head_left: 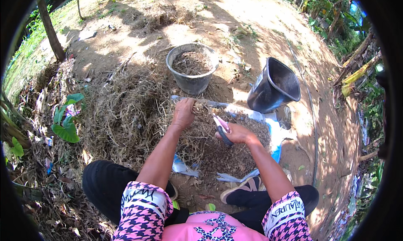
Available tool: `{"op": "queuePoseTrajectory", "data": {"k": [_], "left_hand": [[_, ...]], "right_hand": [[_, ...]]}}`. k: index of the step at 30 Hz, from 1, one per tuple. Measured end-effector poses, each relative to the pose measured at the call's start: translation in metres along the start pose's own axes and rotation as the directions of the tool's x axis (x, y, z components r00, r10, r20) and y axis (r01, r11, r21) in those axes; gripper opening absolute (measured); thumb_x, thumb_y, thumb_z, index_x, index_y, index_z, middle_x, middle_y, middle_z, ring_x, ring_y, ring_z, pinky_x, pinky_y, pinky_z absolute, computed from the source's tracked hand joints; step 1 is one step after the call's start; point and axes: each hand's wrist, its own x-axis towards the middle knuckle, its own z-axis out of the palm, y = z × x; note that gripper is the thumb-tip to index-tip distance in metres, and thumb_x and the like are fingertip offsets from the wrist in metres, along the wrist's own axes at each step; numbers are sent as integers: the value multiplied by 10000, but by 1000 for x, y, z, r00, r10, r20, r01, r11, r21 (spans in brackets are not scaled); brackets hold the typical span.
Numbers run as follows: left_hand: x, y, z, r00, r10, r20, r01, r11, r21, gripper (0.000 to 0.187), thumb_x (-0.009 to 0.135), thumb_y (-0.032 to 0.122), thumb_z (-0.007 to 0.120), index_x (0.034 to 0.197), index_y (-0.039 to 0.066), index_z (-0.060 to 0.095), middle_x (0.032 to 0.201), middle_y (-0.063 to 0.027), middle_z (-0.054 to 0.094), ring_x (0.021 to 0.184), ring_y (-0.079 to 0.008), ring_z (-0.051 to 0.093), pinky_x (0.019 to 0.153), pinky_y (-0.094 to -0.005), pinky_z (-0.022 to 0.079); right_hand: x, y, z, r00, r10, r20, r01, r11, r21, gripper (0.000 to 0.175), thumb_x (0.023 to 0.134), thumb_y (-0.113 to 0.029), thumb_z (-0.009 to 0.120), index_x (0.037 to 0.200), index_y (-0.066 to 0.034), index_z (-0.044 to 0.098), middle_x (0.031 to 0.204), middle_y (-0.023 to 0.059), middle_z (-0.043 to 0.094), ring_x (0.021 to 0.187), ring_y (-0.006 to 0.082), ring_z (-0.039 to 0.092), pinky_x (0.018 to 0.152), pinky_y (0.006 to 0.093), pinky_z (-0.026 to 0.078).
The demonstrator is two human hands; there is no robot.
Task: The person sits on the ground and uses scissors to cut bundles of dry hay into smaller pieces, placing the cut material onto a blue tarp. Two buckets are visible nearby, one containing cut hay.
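My left hand [183, 114] grips a bunch of dry grass [199, 107] just above a blue-and-white plastic sheet [274, 127]. In my right hand [240, 133] is a pair of scissors [223, 125] with pink handle parts and a dark wrapped grip. Their blades point up and left to the bunch; whether they are parted is too small to tell. Under both hands, chopped dry grass and dark crumbly soil [220, 159] cover much of the sheet. To the left, a heap of dry grass [126, 115] reaches the sheet's edge.
Beyond the sheet stands a grey bucket [192, 83] holding dry plant bits. A black bucket [272, 86] leans at the sheet's far right corner. Along the right runs a dark hose [310, 108]. A thin tree trunk [52, 29] and a broad-leaved plant [66, 121] are at left.
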Motion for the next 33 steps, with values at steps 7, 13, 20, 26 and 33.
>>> {"op": "queuePoseTrajectory", "data": {"k": [7,13,20,26,33], "left_hand": [[-2,1,6,995,103,-13,-101,989,105,300,639,-33,572,920,63,527,888,-128,550,923,-312,516,795,-411,390],[-4,-6,7,996,86,3,-85,986,147,309,623,-45,558,910,65,521,876,-135,548,912,-315,519,797,-411,396],[-9,-9,6,997,-71,33,68,995,79,252,642,-41,546,881,30,511,871,-177,568,883,-368,533,770,-457,415],[-9,-11,-5,937,-322,133,320,947,38,258,658,-23,544,909,1,489,934,-229,565,941,-419,522,813,-471,418],[-4,1,4,950,-271,157,267,963,48,235,677,-15,544,908,-3,501,928,-235,571,916,-420,536,809,-478,428]], "right_hand": [[9,4,4,996,94,-3,-94,995,-20,681,689,-721,541,803,-62,669,698,133,632,655,260,601,617,380,443],[8,11,6,984,178,-17,-178,984,-20,683,668,-741,562,706,-68,673,596,87,587,595,215,579,580,362,432],[4,45,19,994,106,-24,-102,986,132,593,710,-668,592,826,-94,683,669,100,612,649,230,585,615,355,441],[-24,6,2,999,50,-1,-50,999,-15,620,758,-569,597,1226,-168,525,864,150,639,797,297,600,701,376,445],[-21,3,3,981,159,-111,-184,947,-264,635,683,-630,624,983,-71,601,869,162,634,855,326,605,738,417,447]]}}
